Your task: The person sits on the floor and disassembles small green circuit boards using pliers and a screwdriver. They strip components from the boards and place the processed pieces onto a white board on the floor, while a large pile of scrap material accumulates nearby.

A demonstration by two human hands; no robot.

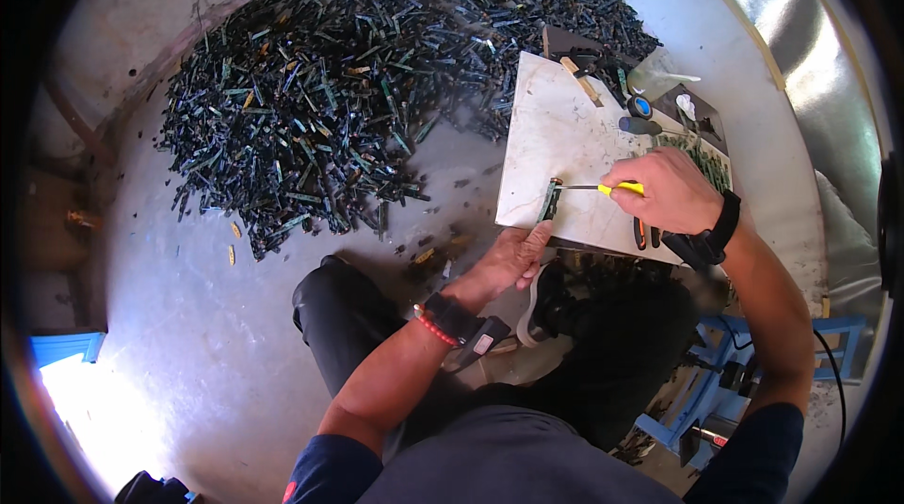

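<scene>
My left hand [516, 257] is closed on a narrow dark green circuit board strip [546, 206], pinching its near end at the front edge of a white board [537, 122]. In my right hand [670, 186] is a screwdriver [581, 187] with a yellow handle and a thin metal shaft. The shaft points left, and its tip meets the far end of the strip. Just below my right hand, a tool with orange and black handles [640, 233] lies on the board. Beyond that hand lies another dark-handled tool [639, 126].
A large heap of dark strips [330, 80] covers the floor ahead and to the left. More green strips [706, 163] lie right of the board. A blue-centred roll [640, 106] and a translucent container [652, 78] stand at its far right. A blue stool [702, 419] is at lower right.
</scene>
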